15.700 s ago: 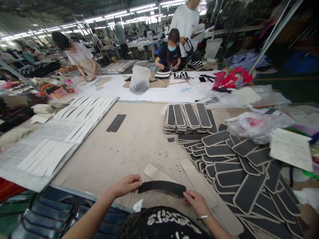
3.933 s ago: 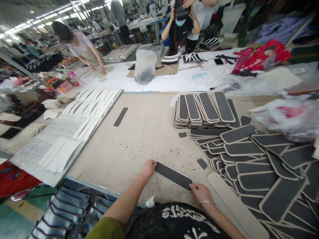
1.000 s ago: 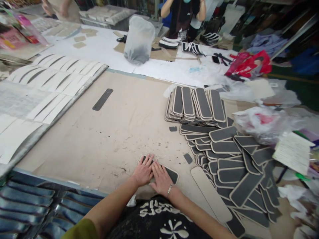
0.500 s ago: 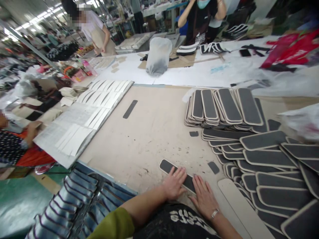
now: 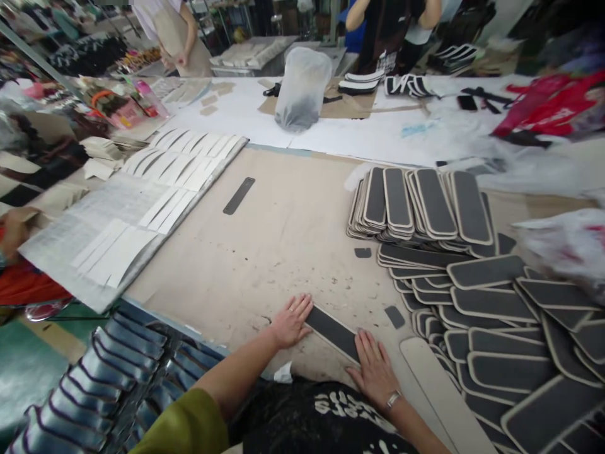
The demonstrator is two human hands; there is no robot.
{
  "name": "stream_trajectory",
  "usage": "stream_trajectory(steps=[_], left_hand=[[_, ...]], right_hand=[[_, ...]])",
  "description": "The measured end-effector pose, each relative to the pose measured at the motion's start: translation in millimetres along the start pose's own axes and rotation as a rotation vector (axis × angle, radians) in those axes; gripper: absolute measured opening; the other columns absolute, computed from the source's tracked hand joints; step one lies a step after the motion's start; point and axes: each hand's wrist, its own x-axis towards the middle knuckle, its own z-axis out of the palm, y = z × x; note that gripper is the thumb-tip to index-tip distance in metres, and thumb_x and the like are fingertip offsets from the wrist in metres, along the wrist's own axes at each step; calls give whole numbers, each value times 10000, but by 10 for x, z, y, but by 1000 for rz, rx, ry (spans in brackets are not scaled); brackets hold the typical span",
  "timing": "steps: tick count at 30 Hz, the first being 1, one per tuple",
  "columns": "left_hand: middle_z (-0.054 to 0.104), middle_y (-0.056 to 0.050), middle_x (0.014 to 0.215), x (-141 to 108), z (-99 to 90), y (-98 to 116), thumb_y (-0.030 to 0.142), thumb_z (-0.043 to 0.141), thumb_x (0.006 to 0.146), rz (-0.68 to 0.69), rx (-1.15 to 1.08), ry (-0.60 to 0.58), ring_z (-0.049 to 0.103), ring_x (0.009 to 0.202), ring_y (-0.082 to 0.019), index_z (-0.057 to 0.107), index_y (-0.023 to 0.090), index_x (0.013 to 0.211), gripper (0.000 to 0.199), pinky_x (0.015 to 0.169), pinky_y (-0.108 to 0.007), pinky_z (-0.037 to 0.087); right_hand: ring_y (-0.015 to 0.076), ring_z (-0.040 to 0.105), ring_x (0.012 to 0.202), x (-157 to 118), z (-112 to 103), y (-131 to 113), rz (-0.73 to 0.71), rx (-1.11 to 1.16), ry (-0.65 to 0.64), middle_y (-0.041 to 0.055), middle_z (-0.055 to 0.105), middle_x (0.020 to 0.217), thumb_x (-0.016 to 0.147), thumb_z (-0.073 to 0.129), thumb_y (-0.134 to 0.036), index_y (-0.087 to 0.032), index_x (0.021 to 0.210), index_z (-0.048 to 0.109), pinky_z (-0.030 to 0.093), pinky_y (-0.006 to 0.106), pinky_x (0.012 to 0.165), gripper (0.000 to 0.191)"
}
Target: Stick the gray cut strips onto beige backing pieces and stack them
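Note:
A dark grey strip panel with a beige border (image 5: 332,330) lies flat on the table close to my body, running diagonally. My left hand (image 5: 292,321) rests over its far left end, palm down with the fingers stretched out. On its right end lies my right hand (image 5: 375,366), also flat and open, with a metal band on the wrist. Between the hands the middle of the panel is uncovered; both ends are hidden under them. To the right of my right hand is a long beige piece (image 5: 437,384).
Stacks of like bordered panels (image 5: 505,372) spread along the right, with upright-looking rows (image 5: 425,202) behind. Small dark pieces (image 5: 394,317) and a dark strip (image 5: 239,196) lie on the table. A board with white strips (image 5: 51,252) is at left. Two people stand across the table.
My left hand has slid left along the panel to its far end, uncovering the middle. My right hand stays on the right end. The view has tilted down slightly.

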Motion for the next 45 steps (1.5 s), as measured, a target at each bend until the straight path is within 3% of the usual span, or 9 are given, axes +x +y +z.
stream_trajectory(steps=[5,12,15,19,23,28,31,39,45], left_hand=[[169,-117,1463,2,4,58,531,282,857,-20,67,20,111,1348,-244,189,142,1394,670,1073,-423,123],[236,-94,1443,-19,218,-28,517,340,842,44,139,199,194,1330,-243,230,169,1387,656,1055,-408,217],[258,-85,1436,62,348,-91,514,343,838,60,152,234,208,1325,-259,218,204,1391,647,1053,-467,195],[219,-124,1446,24,181,56,428,278,874,-96,131,355,167,1333,-279,82,173,1413,628,1032,-539,176],[140,-134,1468,-79,-73,281,358,272,894,-314,56,483,87,1347,-281,36,181,1415,599,1013,-533,229],[222,-126,1448,-210,-34,316,354,323,883,-293,2,425,131,1341,-280,202,211,1391,542,1008,-521,254],[311,-128,1411,-269,70,239,356,330,875,-307,-17,376,193,1325,-291,385,192,1312,470,997,-519,280],[490,-91,1292,-353,104,-155,350,405,826,-402,-34,338,387,1234,-276,575,203,1126,376,948,-473,386],[536,-90,1243,-503,-125,-267,271,462,806,-513,-27,351,452,1183,-246,575,179,1120,347,952,-443,408]], right_hand=[[246,159,1320,78,-151,-9,44,107,-44,105,249,1436,838,388,-433,-128,1383,209,188,443,1049,649],[266,482,1022,313,-642,-173,436,270,-49,107,536,1123,687,627,-348,-200,1272,405,400,392,872,643],[243,544,871,449,-723,-135,502,271,-5,77,590,964,556,730,-377,-193,1067,566,450,352,740,567],[124,541,674,400,-929,-33,394,369,75,-13,593,720,654,673,-349,-188,658,621,431,214,616,169],[108,530,807,22,-1371,470,405,431,285,-15,597,791,855,435,-336,-202,812,642,415,206,742,250],[252,460,1006,-671,-1839,1463,758,323,593,159,535,1052,894,224,-404,-104,1162,510,368,432,870,493],[324,385,1104,-987,-1756,1648,863,77,722,219,469,1146,842,358,-481,-46,1256,404,314,485,919,603],[279,528,921,-1216,-702,905,574,-39,256,115,571,1050,772,439,-313,-201,1317,360,422,404,796,562],[321,588,784,-1077,-626,999,428,83,476,73,618,764,757,485,-412,-387,1269,412,465,450,567,518]])
